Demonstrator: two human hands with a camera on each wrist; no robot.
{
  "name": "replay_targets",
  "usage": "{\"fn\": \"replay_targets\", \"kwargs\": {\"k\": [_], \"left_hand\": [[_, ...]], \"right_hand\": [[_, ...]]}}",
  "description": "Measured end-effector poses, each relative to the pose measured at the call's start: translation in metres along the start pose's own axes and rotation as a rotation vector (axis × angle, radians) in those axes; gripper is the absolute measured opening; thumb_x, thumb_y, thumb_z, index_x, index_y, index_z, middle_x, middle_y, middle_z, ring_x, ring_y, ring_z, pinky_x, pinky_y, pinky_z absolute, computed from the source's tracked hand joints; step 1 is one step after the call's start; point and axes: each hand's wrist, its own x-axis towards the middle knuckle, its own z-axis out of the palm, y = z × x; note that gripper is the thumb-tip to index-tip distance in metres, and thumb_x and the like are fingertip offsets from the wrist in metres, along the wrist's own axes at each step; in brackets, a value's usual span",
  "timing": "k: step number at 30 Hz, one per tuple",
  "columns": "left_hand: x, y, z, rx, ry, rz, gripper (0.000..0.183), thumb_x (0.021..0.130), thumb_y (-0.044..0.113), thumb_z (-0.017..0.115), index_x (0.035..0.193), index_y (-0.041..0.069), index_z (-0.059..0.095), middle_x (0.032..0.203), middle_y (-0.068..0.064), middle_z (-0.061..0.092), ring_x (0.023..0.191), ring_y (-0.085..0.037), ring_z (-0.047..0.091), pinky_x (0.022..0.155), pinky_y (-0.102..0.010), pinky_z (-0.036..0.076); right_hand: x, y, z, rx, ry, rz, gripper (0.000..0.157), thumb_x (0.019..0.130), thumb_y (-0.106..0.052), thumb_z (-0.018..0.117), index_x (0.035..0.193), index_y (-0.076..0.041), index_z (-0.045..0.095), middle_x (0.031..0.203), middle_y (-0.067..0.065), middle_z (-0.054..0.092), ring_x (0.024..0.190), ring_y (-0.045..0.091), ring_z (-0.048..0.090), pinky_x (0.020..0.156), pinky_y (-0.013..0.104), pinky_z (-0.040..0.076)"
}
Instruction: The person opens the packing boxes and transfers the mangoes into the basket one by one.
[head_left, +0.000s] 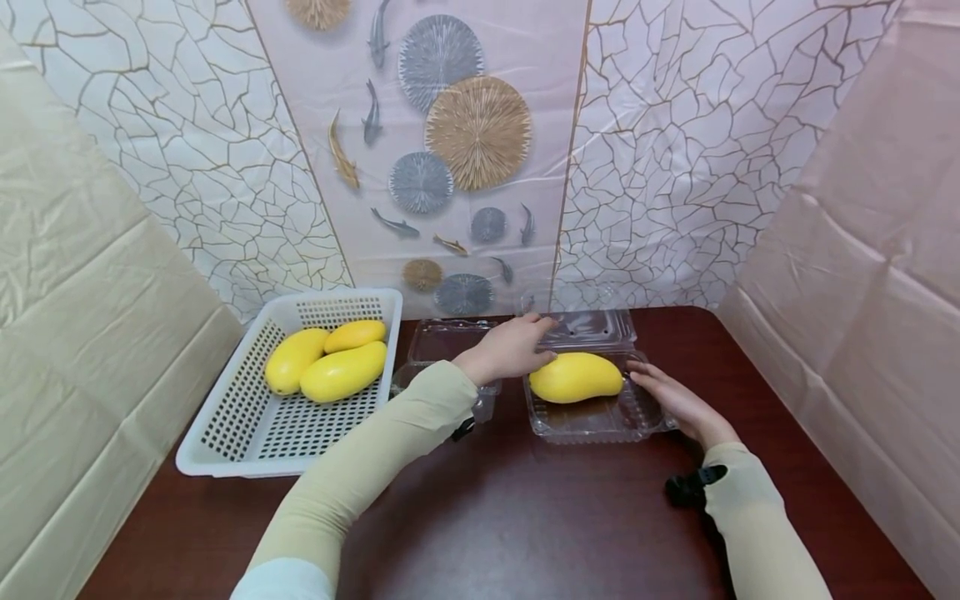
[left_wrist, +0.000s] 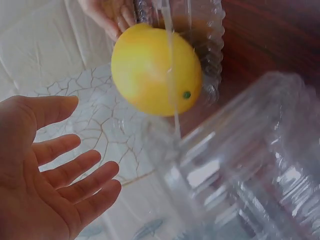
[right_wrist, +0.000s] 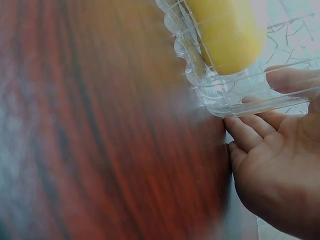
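Observation:
One large yellow mango [head_left: 576, 377] lies in a clear plastic clamshell box [head_left: 585, 432], whose hinged lid [head_left: 592, 327] is raised at the back. My left hand [head_left: 513, 343] hovers by the box's left rear side, its fingers spread and nothing in the palm, as the left wrist view shows. At the box's right end my right hand [head_left: 678, 402] rests with relaxed fingers against the plastic wall. In the right wrist view the thumb [right_wrist: 290, 79] appears partly through the clear plastic.
To the left stands a white perforated basket [head_left: 197, 454] with three yellow mangoes [head_left: 343, 372] in it. A second clear clamshell box [head_left: 450, 337], partly hidden by the left arm, sits between basket and mango box. Behind the dark wooden table [head_left: 510, 517] hangs a patterned cloth [head_left: 465, 242].

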Motion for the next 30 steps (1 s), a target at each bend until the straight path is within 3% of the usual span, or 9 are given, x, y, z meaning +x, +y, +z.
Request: {"fn": "replay_targets", "kwargs": {"k": [5, 14, 19, 30], "left_hand": [[0.005, 0.001, 0.013, -0.028, -0.017, -0.002, 0.054, 0.103, 0.033, 0.059, 0.150, 0.011, 0.047, 0.143, -0.010, 0.054, 0.111, -0.020, 0.063, 0.088, -0.035, 0.052], [0.013, -0.004, 0.042, 0.008, -0.050, -0.049, 0.062, 0.098, 0.036, 0.066, 0.151, 0.011, 0.046, 0.148, -0.008, 0.051, 0.128, -0.023, 0.055, 0.101, -0.037, 0.047], [0.018, -0.003, 0.047, -0.003, -0.048, -0.063, 0.063, 0.096, 0.037, 0.069, 0.150, 0.011, 0.048, 0.145, -0.007, 0.053, 0.126, -0.021, 0.055, 0.102, -0.035, 0.047], [0.027, 0.007, 0.057, 0.034, -0.046, -0.003, 0.068, 0.091, 0.036, 0.075, 0.149, 0.013, 0.048, 0.144, -0.007, 0.054, 0.125, -0.023, 0.055, 0.099, -0.033, 0.047]], "right_hand": [[-0.001, 0.000, -0.001, -0.002, -0.003, -0.010, 0.069, 0.109, -0.044, 0.036, 0.163, -0.010, 0.009, 0.166, 0.024, -0.003, 0.149, 0.049, -0.001, 0.113, 0.071, 0.007], [-0.001, 0.006, 0.004, 0.012, -0.018, -0.029, 0.070, 0.109, -0.046, 0.037, 0.162, -0.009, 0.011, 0.166, 0.023, -0.001, 0.150, 0.047, 0.000, 0.114, 0.069, 0.009], [-0.002, 0.003, 0.001, 0.011, -0.003, -0.027, 0.073, 0.108, -0.049, 0.039, 0.162, -0.009, 0.012, 0.166, 0.023, -0.002, 0.150, 0.047, 0.000, 0.113, 0.070, 0.009], [-0.003, 0.002, 0.000, 0.019, -0.006, -0.035, 0.071, 0.109, -0.045, 0.036, 0.162, -0.008, 0.009, 0.166, 0.024, -0.004, 0.149, 0.049, -0.001, 0.113, 0.071, 0.009]]}}
